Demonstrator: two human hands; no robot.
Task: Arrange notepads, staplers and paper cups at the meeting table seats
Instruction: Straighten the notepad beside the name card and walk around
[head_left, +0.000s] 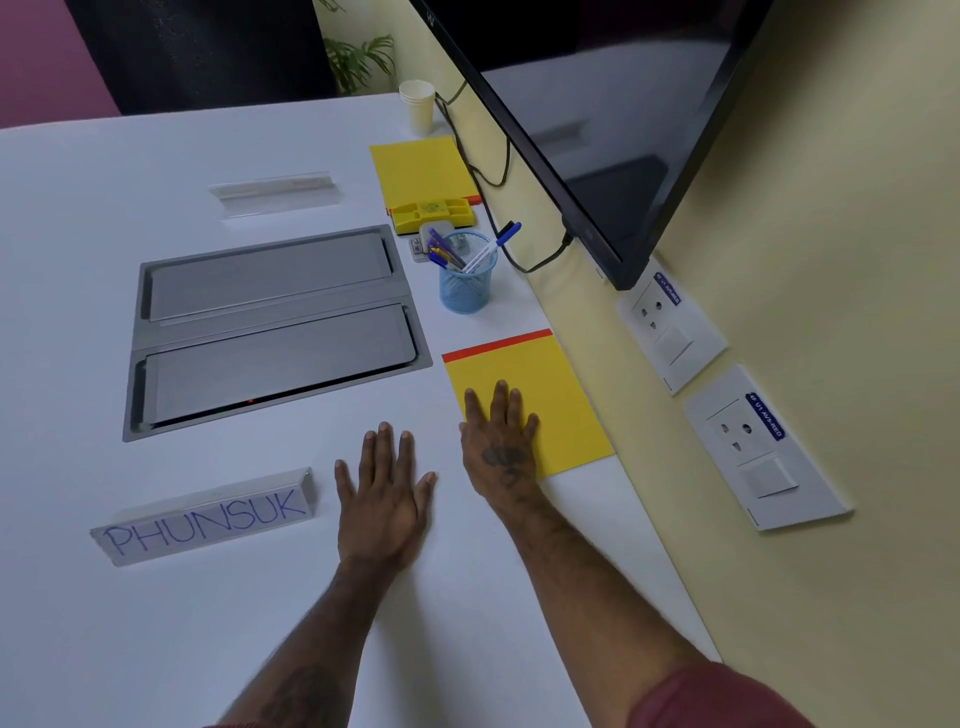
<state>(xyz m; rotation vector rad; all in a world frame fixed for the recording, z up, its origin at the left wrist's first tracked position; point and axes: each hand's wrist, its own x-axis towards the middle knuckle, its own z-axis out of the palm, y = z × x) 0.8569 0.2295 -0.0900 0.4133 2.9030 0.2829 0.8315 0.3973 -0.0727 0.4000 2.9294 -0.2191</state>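
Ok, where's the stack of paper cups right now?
In the head view, the paper cups stand at the table's far right edge by the wall, just beyond the far yellow notepad, well away from both hands.

right hand (501, 447) flat on notepad (535, 395)

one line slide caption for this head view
Right hand flat on a yellow notepad, left hand flat on the white table beside the PHUNSUK nameplate.
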